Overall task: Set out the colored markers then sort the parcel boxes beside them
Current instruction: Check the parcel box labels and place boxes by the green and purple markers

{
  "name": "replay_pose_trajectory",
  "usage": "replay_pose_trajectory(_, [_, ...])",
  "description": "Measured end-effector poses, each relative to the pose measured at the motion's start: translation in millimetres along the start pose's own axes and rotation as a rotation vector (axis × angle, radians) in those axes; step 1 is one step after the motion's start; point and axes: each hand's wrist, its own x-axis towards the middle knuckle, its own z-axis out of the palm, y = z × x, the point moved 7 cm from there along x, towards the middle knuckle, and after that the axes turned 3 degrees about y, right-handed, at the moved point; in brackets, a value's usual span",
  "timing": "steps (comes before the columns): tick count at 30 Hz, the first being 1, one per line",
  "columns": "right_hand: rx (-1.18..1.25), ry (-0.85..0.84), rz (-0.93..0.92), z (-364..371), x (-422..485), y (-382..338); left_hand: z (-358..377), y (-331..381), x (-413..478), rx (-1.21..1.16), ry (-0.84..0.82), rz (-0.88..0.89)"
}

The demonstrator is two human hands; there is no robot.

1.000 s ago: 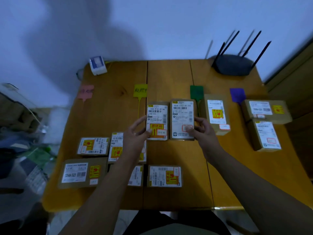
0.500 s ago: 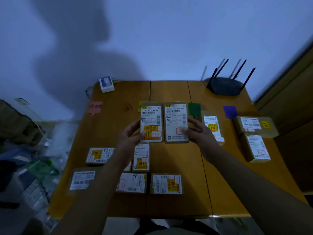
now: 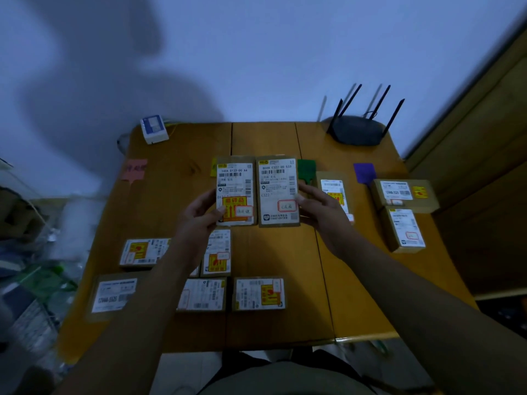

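Pink marker (image 3: 134,169): lies flat by the far left edge of the table (image 3: 279,266), well apart from every parcel.
Unsorted parcels (image 3: 259,293): five labelled boxes lie flat in two rows at your near left, and your left forearm crosses over them.
Left hand (image 3: 199,220): you grip the left parcel (image 3: 235,192) by its left edge, thumb on the label.
Left parcel: its label faces you with an orange sticker low down. It hides most of the yellow marker (image 3: 214,168), which shows only as a sliver.
Right parcel (image 3: 278,191): sits edge to edge with the left one, label toward you.
Right hand (image 3: 319,212): you hold that parcel by its right edge, thumb on the label.
Green marker (image 3: 306,169): on the table just beside the right parcel's upper corner.
Sorted parcel (image 3: 335,192): lies just right of the green marker, partly hidden behind your right hand.
Purple marker (image 3: 364,172): farther right. Two parcels (image 3: 405,193) lie close together just beside it.
Router (image 3: 356,132): stands at the far right corner.
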Motion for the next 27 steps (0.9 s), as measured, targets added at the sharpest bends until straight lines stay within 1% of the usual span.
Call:
replay_pose_trajectory(6, [-0.006, 0.008, 0.023, -23.2, 0.0, 10.2, 17.8, -14.9, -2.6, 0.036, 0.02, -0.013])
replay_pose_trajectory(13, [-0.022, 0.021, 0.051, -60.8, 3.8, 25.0, 41.7, -44.5, 0.0, 0.099, 0.041, -0.07])
replay_pose_trajectory(19, [-0.006, 0.044, 0.091, -112.5, 3.9, 39.2, 87.5, -70.4, 5.0, 0.136, 0.024, -0.131])
replay_pose_trajectory(27, [0.034, 0.15, 0.176, -193.5, 3.2, 71.1, 156.2, -119.7, 20.3, 0.181, 0.019, -0.189])
